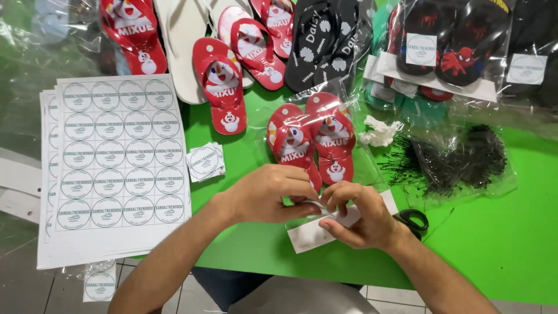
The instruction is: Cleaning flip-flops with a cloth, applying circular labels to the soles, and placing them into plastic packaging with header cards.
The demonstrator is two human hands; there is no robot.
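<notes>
Just paper strip [311, 232] between fingertips [325, 204]

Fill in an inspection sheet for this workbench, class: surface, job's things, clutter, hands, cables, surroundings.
Surface: green table.
Job's things: bagged red sandals; white card at the bag's edge; label sheets; cut labels.
Clutter: loose sandals; bagged dark sandals; bag of black ties; scissors; crumpled paper.
Hands: left hand and right hand both pinch the bag's edge.
Cables: nothing seen.
Surroundings: tiled floor.
</notes>
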